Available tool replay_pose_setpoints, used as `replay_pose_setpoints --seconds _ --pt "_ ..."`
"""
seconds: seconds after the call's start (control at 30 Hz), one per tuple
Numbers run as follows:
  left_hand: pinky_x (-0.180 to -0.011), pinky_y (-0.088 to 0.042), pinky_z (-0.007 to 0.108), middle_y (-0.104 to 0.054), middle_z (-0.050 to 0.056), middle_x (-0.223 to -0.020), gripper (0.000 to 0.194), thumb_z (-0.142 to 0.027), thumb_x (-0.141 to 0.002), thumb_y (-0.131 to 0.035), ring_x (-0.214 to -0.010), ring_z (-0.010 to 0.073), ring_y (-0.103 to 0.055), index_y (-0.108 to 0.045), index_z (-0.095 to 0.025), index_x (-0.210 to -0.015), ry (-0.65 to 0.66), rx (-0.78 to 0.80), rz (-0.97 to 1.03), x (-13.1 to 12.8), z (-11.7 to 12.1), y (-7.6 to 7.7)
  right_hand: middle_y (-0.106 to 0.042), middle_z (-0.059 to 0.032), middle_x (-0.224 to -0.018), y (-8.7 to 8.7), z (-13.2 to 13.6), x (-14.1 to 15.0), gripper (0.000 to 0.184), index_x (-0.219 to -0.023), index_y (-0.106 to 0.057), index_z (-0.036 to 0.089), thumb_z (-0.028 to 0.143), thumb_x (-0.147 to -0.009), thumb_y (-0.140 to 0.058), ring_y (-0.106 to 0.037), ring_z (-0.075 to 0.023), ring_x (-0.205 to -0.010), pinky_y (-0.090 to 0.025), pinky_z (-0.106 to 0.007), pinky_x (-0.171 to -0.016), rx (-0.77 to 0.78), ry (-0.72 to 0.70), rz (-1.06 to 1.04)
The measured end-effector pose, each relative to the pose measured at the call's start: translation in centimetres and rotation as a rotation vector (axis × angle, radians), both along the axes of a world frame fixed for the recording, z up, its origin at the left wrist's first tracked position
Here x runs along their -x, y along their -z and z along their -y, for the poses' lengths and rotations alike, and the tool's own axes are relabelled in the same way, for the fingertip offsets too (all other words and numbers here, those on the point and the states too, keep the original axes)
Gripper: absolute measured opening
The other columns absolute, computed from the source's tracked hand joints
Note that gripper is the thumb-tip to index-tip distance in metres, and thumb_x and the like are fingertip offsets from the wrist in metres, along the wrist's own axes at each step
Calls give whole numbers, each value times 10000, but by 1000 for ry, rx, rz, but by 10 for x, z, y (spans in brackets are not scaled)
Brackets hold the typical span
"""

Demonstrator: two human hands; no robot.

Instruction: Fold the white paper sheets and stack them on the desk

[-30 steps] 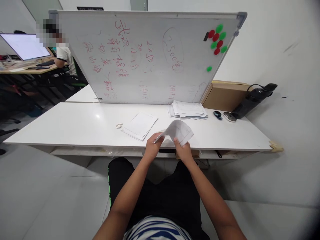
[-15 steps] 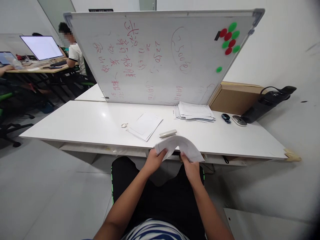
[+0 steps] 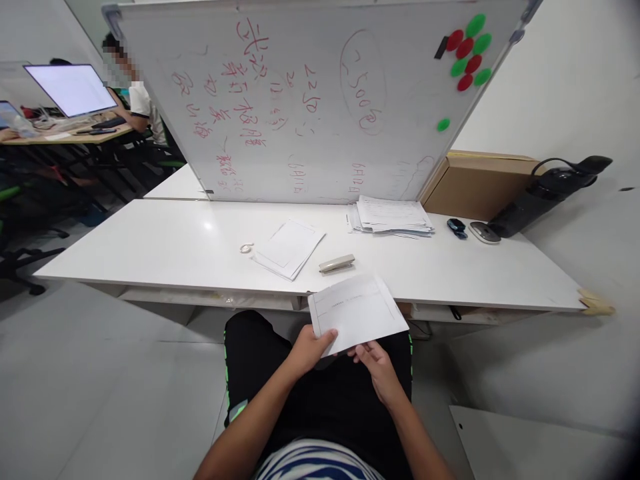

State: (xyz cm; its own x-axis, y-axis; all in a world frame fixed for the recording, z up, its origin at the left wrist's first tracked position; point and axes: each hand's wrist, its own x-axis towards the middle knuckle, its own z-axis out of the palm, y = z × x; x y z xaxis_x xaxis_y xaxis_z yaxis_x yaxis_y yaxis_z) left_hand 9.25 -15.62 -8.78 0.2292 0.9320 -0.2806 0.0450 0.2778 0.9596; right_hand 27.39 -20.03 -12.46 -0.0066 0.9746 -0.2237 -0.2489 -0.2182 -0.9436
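Paper [image 3: 359,315] in the left hand [image 3: 307,350], thumb on top and the grip narrow, levels out at the near edge of a white worktop [image 3: 150,247]. The paper lies at 2 o'clock from that hand and at 11 o'clock from the right hand [image 3: 384,375], whose fingers curl at the paper's near edge; whether they pinch it cannot be told. The paper's long axis runs across the view, from just below 9 o'clock to just above 3 o'clock.

On the worktop, a stapler [image 3: 337,265] sits just beyond the paper, at its 11 o'clock, its own length roughly parallel to the paper's. The left hand is the nearer of the two, with the stapler just past its 12 o'clock. Loose sheets [image 3: 290,248] rest between the paper's 10 and 11 o'clock, and a pile [image 3: 393,217] rises at 1 o'clock, below a whiteboard [image 3: 320,100].

Half a second earlier, the paper bows in an arch between both hands, each gripping an end; now it is nearly flat, its printed face showing, and the right hand is at its near edge. The stapler holds its place on the worktop.
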Motion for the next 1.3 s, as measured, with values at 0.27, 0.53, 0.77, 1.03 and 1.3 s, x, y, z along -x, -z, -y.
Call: replay_pose_setpoints --seconds 0.27,0.53,0.77,1.03,1.3 --pt "-889 -483 393 -682 86 -1099 438 -469 -903 -478 -978 249 -633 -605 -205 -1229 -56 -358 -292 15 -22 -32 -635 -36 -615 8 -10 -14 380 -645 -633 181 542 -756 -667 -541 -167 -598 -419 -297 -605 121 245 70" --pt "-1083 -278 475 -381 78 -1483 609 -484 -831 -573 -1397 367 -213 -469 -230 -1374 48 -596 -1096 96 -123 -44 -645 -33 -622 2 -11 -17 380 -653 -639 185 553 -743 -672 -571 -180 -603 -443 -319 -621 105 293 75" --pt "-1102 -263 425 -345 0 -1501 554 -523 -867 -515 -1401 318 -246 -480 -283 -1365 112 -569 -1152 108 -132 -36 -649 -29 -625 8 -7 -11 388 -660 -649 189 570 -722 -683 -590 -199 -635 -470 -344 -670 115 294 62" --pt "-1072 -300 438 -474 -14 -1419 485 -540 -832 -569 -1335 323 -363 -591 -302 -1254 -56 -606 -1103 100 -119 -35 -654 -34 -633 4 -5 -8 395 -654 -656 186 574 -725 -679 -589 -198 -655 -471 -347 -691 106 278 94" --pt "-1086 -284 413 -499 -35 -1396 481 -565 -812 -581 -1321 303 -385 -615 -303 -1214 -98 -616 -1023 104 -118 -29 -647 -29 -629 5 -5 -11 401 -660 -657 180 577 -701 -697 -590 -194 -640 -475 -337 -673 105 303 71"
